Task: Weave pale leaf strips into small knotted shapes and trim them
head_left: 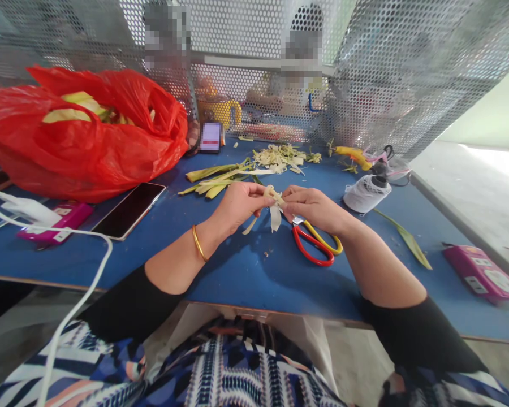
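Note:
Both hands meet above the middle of the blue table, around a pale piece of corn husk (275, 217) whose loose ends hang down. On its left side, my left hand (242, 204) pinches it between thumb and fingers. From the other side my right hand (307, 204) closes its fingertips on it. Scissors (314, 246) with one red and one yellow handle lie just under my right hand, their blades partly hidden by it. Behind the hands are long green-yellow husk strips (214, 180) and a heap of small pale scraps (280, 156).
A red plastic bag (123, 144) of husks fills the back left. Near it lie a dark phone (131, 210), a magenta pack (59, 226) and a white cable (104, 265). White thread spool (366, 194), single leaf (412, 246) and another magenta pack (483, 271) are right. Perforated metal screen (241, 31) behind.

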Action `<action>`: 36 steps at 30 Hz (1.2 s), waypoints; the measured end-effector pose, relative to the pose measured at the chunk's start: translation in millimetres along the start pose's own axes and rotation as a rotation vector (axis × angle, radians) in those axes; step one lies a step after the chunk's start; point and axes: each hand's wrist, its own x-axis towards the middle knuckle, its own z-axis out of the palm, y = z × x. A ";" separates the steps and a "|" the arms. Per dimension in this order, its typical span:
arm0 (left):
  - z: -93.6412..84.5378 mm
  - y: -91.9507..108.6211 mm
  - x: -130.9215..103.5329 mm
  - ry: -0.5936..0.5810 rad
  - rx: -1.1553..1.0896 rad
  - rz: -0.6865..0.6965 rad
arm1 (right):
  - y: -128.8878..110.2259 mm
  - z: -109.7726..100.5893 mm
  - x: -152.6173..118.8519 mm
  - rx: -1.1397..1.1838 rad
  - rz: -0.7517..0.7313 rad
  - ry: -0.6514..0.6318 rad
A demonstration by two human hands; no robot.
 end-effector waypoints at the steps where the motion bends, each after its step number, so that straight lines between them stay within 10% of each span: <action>1: 0.4 -1.2 0.0 -0.009 0.011 0.008 | -0.2 1.4 0.2 0.000 0.005 0.014; 9: 1.3 -12.2 -0.8 -0.072 0.257 0.142 | -4.2 13.7 1.1 -0.037 0.195 0.307; 23: 8.6 -20.5 -3.2 -0.275 0.303 0.132 | -2.2 23.4 5.2 0.433 0.302 0.237; 36: 11.7 -9.7 -8.4 -0.393 0.091 -0.081 | 0.1 17.0 11.2 0.626 0.259 0.716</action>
